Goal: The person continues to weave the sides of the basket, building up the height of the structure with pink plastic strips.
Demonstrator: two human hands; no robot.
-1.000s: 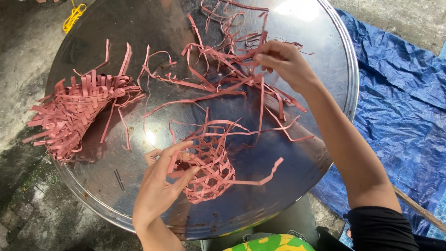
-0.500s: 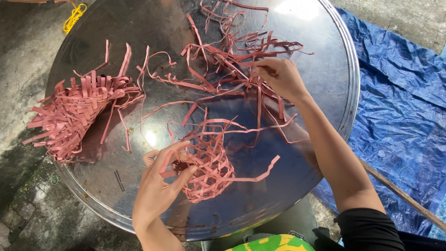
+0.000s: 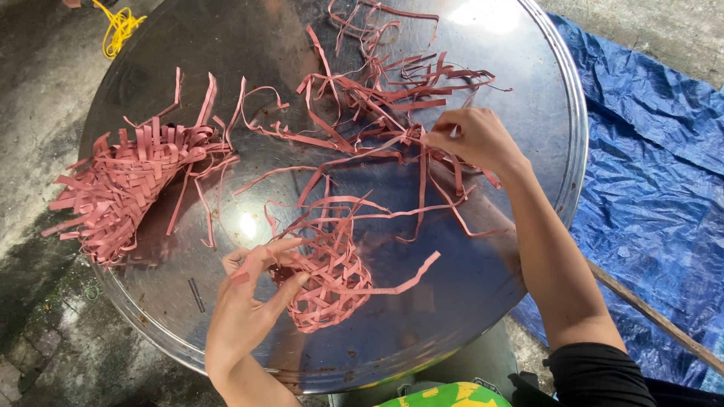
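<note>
A small half-woven pink strip piece [image 3: 332, 279] lies on a round shiny metal tray [image 3: 483, 286]. My left hand [image 3: 249, 309] holds its left edge, with a strip pinched between the fingers. My right hand [image 3: 475, 139] pinches a long pink strip [image 3: 422, 188] that runs down toward the woven piece. A tangle of loose pink strips [image 3: 377, 90] lies beyond it on the tray. A bigger woven pink bundle [image 3: 121, 188] rests at the tray's left edge.
The tray stands over wet grey ground [image 3: 38, 90]. A blue tarp [image 3: 648, 173] covers the ground at right, with a wooden stick [image 3: 648, 316] across it. A yellow cord [image 3: 117, 26] lies at the far left. Green-yellow cloth [image 3: 452, 396] shows at the bottom.
My right hand has drawn the strip toward me and down, away from the tangle. My left hand has kept its hold on the small woven piece, its fingers shifting slightly.
</note>
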